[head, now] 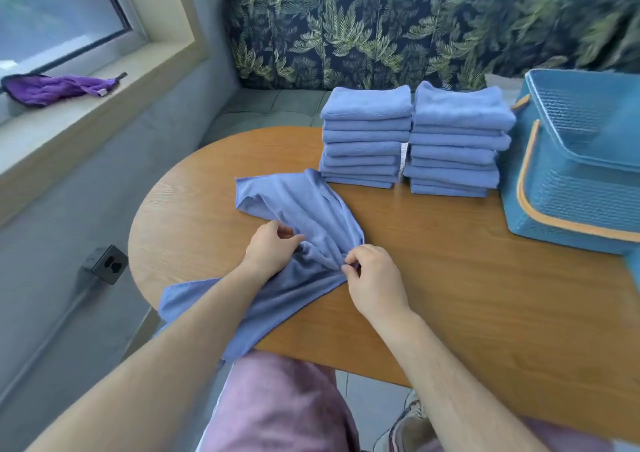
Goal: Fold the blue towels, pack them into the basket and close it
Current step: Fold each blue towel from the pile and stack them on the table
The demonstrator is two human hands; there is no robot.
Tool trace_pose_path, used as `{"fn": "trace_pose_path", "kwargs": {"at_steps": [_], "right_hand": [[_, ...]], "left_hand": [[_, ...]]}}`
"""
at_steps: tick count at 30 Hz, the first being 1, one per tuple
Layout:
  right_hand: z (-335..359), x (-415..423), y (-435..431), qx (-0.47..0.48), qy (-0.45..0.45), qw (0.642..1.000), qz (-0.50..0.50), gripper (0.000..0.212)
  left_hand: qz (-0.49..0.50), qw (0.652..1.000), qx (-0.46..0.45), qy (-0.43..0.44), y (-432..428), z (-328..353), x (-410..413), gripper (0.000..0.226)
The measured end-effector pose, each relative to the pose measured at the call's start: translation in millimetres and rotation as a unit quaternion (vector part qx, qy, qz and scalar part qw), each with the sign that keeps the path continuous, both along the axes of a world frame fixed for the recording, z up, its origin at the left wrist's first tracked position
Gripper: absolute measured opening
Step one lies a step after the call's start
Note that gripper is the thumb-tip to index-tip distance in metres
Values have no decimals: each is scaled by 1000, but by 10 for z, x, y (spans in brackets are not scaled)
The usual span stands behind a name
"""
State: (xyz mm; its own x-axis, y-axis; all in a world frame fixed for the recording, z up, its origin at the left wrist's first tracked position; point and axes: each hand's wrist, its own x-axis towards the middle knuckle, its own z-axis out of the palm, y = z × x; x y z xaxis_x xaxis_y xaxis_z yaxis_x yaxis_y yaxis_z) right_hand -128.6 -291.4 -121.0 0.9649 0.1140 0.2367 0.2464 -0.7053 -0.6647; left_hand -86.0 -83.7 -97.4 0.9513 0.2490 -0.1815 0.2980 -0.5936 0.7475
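An unfolded, rumpled blue towel lies on the wooden table, one corner hanging over the near edge. My left hand grips bunched cloth at the towel's middle. My right hand pinches the gathered fabric just right of it. Two stacks of folded blue towels stand at the table's far side, the left stack and the right stack. The blue mesh basket with orange trim stands at the right, its lid raised.
A purple cloth lies on the windowsill at the left. A leaf-patterned bench backrest runs behind the table. A black wall outlet box sits low on the left. My knees and a shoe show below the table edge.
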Motion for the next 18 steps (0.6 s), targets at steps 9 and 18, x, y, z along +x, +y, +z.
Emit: {"fn": "trace_pose_path", "kwargs": {"at_steps": [9,18], "right_hand": [[81,-299,-705,190,31,969,-152,41],[409,-437,-903,424,219,826,-299,8]], "left_hand": [[-12,977,-211,-29,-786,258,-261,12],[20,870,-492,-16,-1017,468,-398,26]]}}
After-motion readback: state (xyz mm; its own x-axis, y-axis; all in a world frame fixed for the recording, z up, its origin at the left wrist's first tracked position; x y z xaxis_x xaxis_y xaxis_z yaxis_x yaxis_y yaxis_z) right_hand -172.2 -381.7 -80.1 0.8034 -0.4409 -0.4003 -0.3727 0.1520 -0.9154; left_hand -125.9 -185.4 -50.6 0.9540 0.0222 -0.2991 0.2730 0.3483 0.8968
